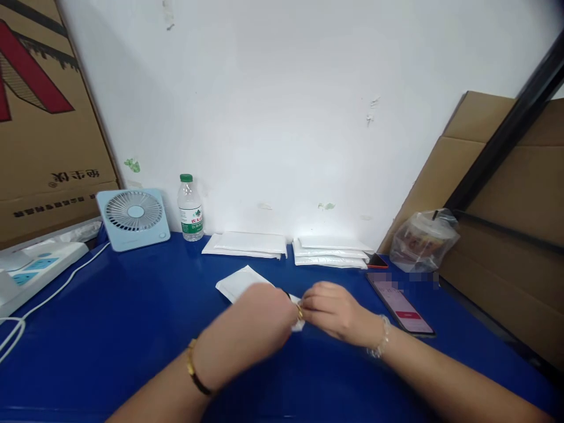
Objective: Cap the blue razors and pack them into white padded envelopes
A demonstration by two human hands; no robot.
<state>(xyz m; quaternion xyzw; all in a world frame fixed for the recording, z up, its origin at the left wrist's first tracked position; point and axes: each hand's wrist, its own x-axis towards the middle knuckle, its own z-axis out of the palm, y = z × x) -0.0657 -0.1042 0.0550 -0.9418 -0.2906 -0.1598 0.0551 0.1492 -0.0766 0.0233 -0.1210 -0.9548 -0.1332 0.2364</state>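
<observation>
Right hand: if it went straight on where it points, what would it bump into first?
Probably the left hand, just ahead of the right hand; whether the two touch is unclear.

Both forearms [440, 364] are slanting inward; the left hand [268, 314] is showing its blurred back, and the right hand [338, 312] is pointing bent fingers [316, 302] toward it.

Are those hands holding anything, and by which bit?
The left hand and right hand meet over the right end of the nearest white packet, but too much is hidden to tell what they grip.
</observation>
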